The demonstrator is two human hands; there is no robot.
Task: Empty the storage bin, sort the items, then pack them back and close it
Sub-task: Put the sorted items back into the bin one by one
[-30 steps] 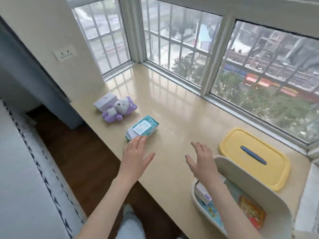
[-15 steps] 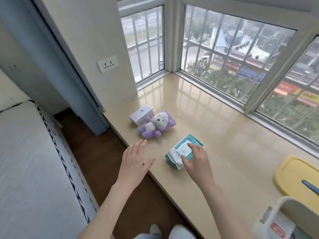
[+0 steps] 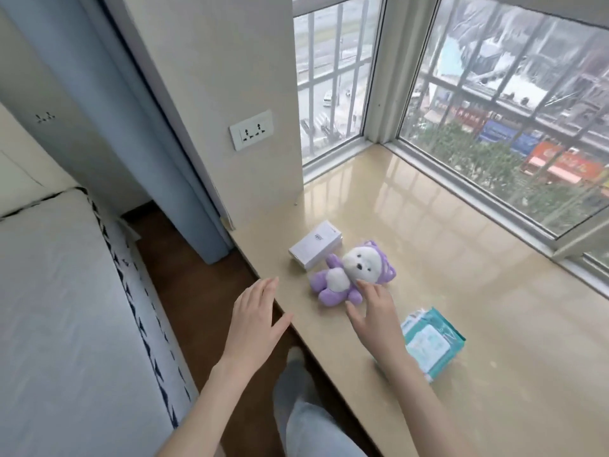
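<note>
A purple and white plush bear [image 3: 349, 273] lies on the beige window ledge [image 3: 461, 258], next to a small white box [image 3: 314, 244]. A teal pack of wipes [image 3: 431, 344] lies to the right, partly behind my right forearm. My right hand [image 3: 372, 313] hovers open just in front of the plush, fingertips near its leg. Over the ledge's front edge, my left hand [image 3: 255, 319] is held open with spread fingers and holds nothing. The storage bin and its lid are out of view.
A wall with a socket [image 3: 252, 128] rises at the ledge's left end. Windows [image 3: 494, 110] run along the back. A bed [image 3: 66, 308] stands to the left across a strip of dark floor. My leg [image 3: 306, 420] is below the ledge edge.
The view swung left, so bin and yellow lid left the frame. My right hand moved off the wipes pack to the plush bear. My left hand stayed open.
</note>
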